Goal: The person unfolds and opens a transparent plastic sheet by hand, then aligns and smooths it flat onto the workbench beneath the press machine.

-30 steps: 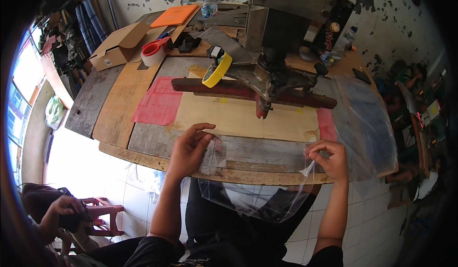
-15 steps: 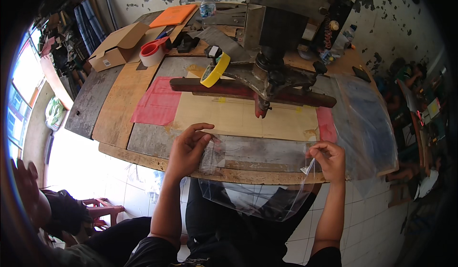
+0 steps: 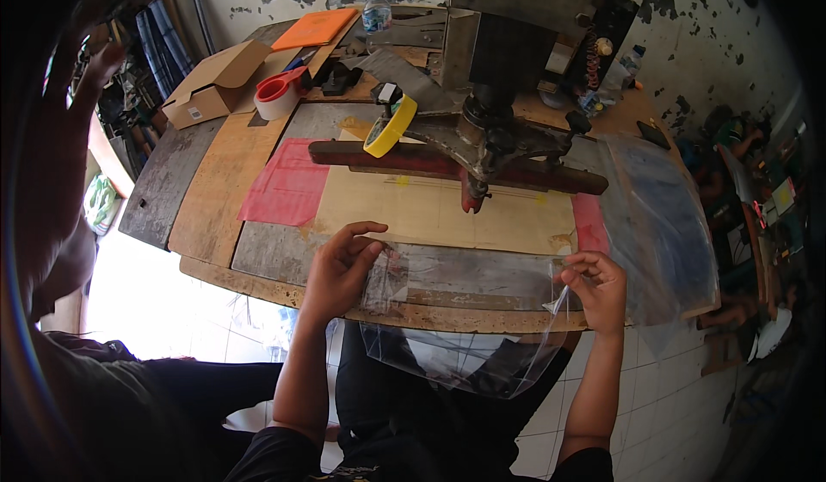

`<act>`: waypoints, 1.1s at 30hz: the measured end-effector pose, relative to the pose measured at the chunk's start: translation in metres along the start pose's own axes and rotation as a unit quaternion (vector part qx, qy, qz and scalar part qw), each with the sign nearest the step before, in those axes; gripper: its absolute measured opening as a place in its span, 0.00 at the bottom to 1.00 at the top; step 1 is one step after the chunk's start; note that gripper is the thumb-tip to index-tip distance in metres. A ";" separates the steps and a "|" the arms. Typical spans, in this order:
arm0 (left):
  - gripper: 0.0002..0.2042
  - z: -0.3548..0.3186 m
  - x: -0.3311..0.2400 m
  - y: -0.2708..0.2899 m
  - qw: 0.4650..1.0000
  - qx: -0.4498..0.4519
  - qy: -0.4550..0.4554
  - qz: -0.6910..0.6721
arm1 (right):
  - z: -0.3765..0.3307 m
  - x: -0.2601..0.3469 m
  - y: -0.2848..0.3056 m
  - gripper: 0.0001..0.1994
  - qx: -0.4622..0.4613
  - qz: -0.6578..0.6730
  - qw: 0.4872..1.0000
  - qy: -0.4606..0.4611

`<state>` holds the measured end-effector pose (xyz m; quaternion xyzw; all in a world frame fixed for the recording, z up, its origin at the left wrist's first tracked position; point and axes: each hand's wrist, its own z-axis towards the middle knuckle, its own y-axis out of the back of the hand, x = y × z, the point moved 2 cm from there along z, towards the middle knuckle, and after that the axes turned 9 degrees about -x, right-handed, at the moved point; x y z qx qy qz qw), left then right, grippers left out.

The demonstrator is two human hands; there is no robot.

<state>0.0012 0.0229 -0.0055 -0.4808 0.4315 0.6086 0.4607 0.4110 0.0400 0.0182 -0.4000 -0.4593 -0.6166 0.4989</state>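
Note:
Between my hands hangs a clear plastic sheet (image 3: 469, 357), sagging below the table's front edge. Its upper left corner is pinched in my left hand (image 3: 337, 271), with the index finger reaching over the thumb. At the other side my right hand (image 3: 594, 286) grips the opposite corner, where the plastic folds and glints. Beyond both hands a cream board (image 3: 447, 215) lies flat on the table, with a pink sheet (image 3: 282, 182) at its left. Above that board stands a press head with a long red-brown bar (image 3: 400, 162); a yellow tape roll (image 3: 391, 126) hangs on it.
A red tape dispenser (image 3: 280, 93), a cardboard box (image 3: 215, 84), an orange folder (image 3: 315, 29) and a water bottle (image 3: 376, 15) stand at the back left. Clear plastic sheets (image 3: 658, 224) cover the table's right side. Another person (image 3: 64, 224) is close on my left.
The person on my left has leaned in, filling more of the left edge. My hands and the plastic sheet have hardly moved.

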 end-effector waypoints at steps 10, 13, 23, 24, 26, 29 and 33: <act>0.14 -0.001 -0.007 0.001 1.000 0.007 0.005 -0.012 | 0.000 0.004 -0.004 0.08 -0.008 -0.005 1.000 -0.006; 0.16 -0.001 -0.011 -0.001 0.999 0.013 0.014 -0.028 | 0.002 0.000 -0.005 0.07 -0.014 -0.001 1.000 -0.010; 0.16 -0.001 -0.003 0.000 0.998 0.027 0.038 -0.040 | 0.007 -0.020 -0.008 0.07 -0.021 0.044 0.998 -0.031; 0.16 0.000 -0.002 0.000 0.998 0.029 0.043 -0.044 | 0.007 -0.020 -0.008 0.07 -0.021 0.044 0.998 -0.031; 0.16 0.001 0.000 0.000 0.998 0.024 0.044 -0.042 | 0.007 -0.021 -0.009 0.07 -0.027 0.049 0.998 -0.036; 0.16 0.001 0.002 0.001 0.998 0.019 0.044 -0.032 | 0.007 -0.019 -0.009 0.08 -0.023 0.049 0.998 -0.028; 0.17 0.000 0.004 0.003 1.000 0.015 -0.002 0.014 | 0.003 -0.018 -0.009 0.12 -0.020 0.018 0.998 -0.048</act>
